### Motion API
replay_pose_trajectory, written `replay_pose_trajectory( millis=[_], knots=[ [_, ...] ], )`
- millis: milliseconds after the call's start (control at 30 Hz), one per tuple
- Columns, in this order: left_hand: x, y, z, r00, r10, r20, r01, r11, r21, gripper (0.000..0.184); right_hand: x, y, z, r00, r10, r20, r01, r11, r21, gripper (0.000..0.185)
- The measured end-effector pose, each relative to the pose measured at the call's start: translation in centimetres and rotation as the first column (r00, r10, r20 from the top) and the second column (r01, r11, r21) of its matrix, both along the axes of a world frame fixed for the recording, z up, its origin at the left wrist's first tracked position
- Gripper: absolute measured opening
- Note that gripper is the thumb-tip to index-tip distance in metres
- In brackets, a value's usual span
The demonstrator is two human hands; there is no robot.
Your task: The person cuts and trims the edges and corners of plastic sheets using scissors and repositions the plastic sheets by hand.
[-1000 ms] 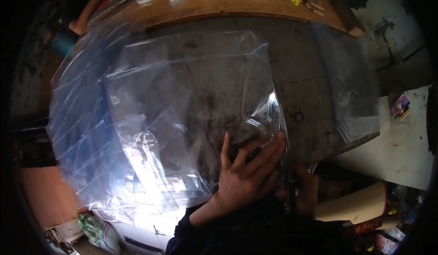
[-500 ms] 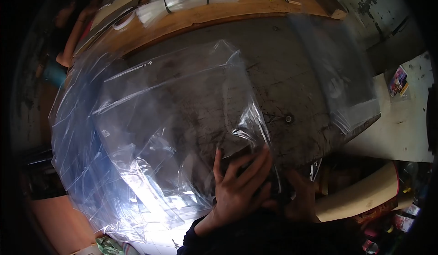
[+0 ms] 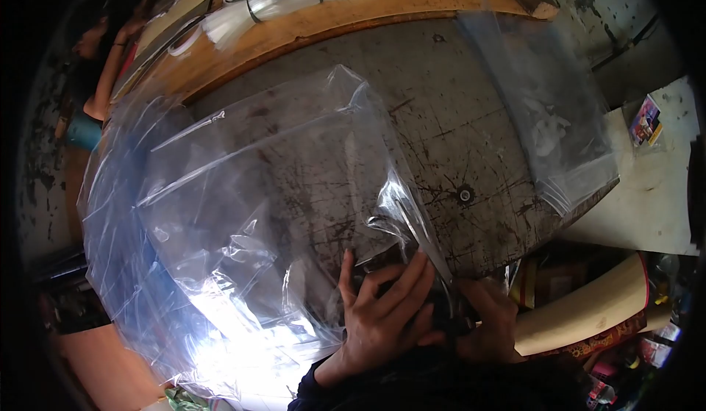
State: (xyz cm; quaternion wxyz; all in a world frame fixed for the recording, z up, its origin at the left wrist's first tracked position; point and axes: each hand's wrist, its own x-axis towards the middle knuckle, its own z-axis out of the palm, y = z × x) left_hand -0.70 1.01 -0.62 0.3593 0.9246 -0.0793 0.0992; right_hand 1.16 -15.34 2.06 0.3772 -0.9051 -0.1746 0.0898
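A large clear plastic sheet (image 3: 294,161) lies over the dark, scratched work board (image 3: 478,227), its near right edge running down to both hands. My left hand (image 3: 386,304) rests on that edge with its fingers apart, the index and middle fingertips close to the plastic's rim. Just to the right, my right hand (image 3: 489,319) is curled at the near edge of the board around something dark that I cannot make out. A bluish heap of plastic (image 3: 125,227) spreads under and left of the sheet.
Stacked clear plastic (image 3: 555,124) lies at the board's right. Behind is a wooden ledge (image 3: 353,21) with a tied white bundle (image 3: 287,1). A person's arm (image 3: 107,80) shows at far left. A beige roll (image 3: 581,312) sits at lower right.
The view has turned, so the board and sheet appear shifted left and tilted. My left hand has slipped slightly nearer along the sheet's edge; my right hand stays beside it.
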Motion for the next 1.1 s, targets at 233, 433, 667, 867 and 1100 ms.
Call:
replay_pose_trajectory(
  millis=[233, 433, 667, 867, 1100],
  knots=[
    [-0.2, 0.0, -0.2, 1.0, 0.004, 0.01, -0.003, 1.0, -0.019, 0.042, 0.1, 0.3, 0.2, 0.999, -0.052, 0.013, 0.052, 0.999, 0.016, 0.06],
    [-0.3, 0.3, -0.3, 1.0, -0.026, 0.018, 0.026, 0.999, -0.024, 0.041, 0.6, 0.7, 0.4, 0.999, -0.041, 0.018, 0.041, 0.999, 0.028, 0.063],
    [-0.3, 0.4, -0.3, 1.0, -0.027, 0.013, 0.028, 0.999, -0.042, 0.041, 0.3, 0.5, 0.2, 1.0, -0.03, 0.002, 0.03, 0.999, -0.028, 0.074],
    [-0.2, 0.4, -0.3, 1.0, -0.022, 0.017, 0.023, 1.0, -0.021, 0.042, 0.1, 0.5, 0.5, 0.997, -0.07, -0.023, 0.068, 0.996, -0.064, 0.054],
    [-0.5, 0.3, -0.5, 0.999, -0.047, 0.028, 0.047, 0.999, -0.001, 0.045, 0.3, 0.9, 0.7, 0.989, -0.125, -0.08, 0.125, 0.992, -0.008, 0.052]
  ],
)
